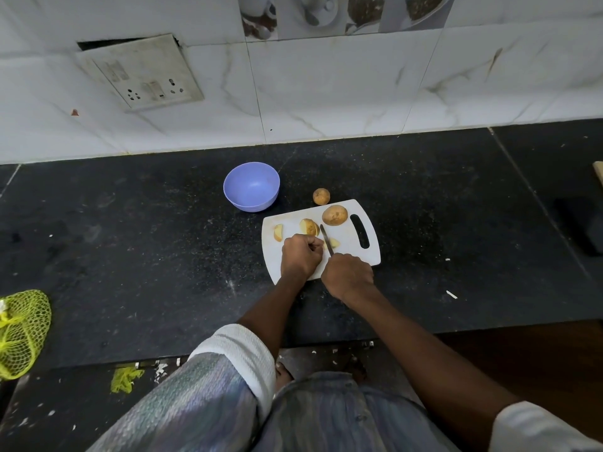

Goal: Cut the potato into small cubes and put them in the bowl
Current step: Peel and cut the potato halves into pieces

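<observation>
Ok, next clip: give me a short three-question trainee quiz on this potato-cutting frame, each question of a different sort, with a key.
1. True or false: the purple bowl already holds potato cubes.
2. Which hand holds the knife? A) left hand B) right hand C) neither
3. Fill in: the small whole potato lies on the ______, just beyond the cutting board, while the larger whole potato sits on the board.

Key
1. False; it looks empty.
2. B; the left hand steadies the potato piece being cut.
3. Counter.
</observation>
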